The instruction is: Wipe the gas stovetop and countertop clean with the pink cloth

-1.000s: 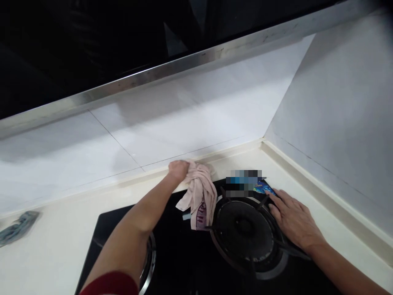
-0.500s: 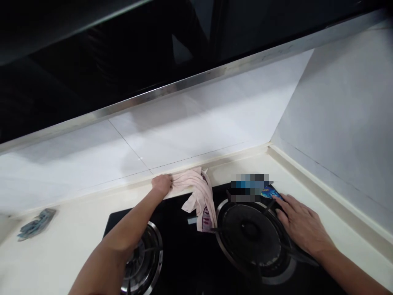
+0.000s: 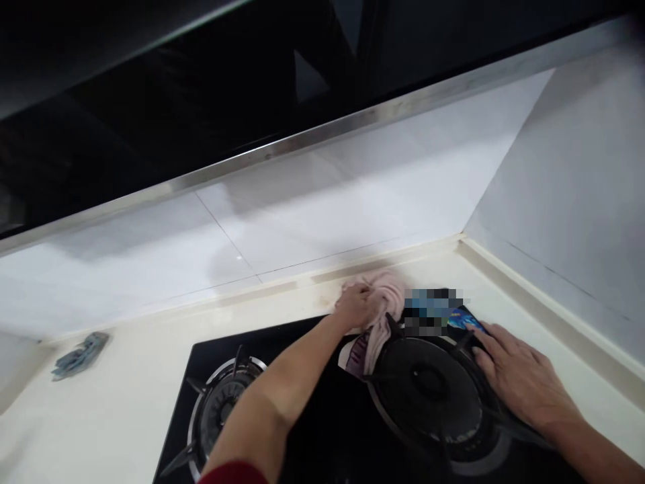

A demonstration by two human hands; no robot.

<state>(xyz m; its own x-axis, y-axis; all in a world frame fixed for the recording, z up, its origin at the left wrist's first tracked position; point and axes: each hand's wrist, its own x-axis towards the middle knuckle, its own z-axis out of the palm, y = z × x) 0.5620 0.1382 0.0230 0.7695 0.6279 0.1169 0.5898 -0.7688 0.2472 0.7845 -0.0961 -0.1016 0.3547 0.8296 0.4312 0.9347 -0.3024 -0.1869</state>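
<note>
Black cooktop (image 3: pixel 322 423), and honestly the pink cloth (image 3: pixel 392 290) clutched in the left hand (image 3: pixel 360 306) could snag that burner prong (image 3: pixel 394 326) if dragged, right hand (image 3: pixel 521 373) lying flat, gripping nothing.

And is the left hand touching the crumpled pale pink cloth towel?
Touching: the head view shows the left hand directly on the towel, no visible gap.

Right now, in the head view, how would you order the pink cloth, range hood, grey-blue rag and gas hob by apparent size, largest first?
1. Range hood, spanning the top
2. Gas hob, cut off by the bottom edge
3. Pink cloth, bunched and partly covered
4. Grey-blue rag, crumpled
</note>
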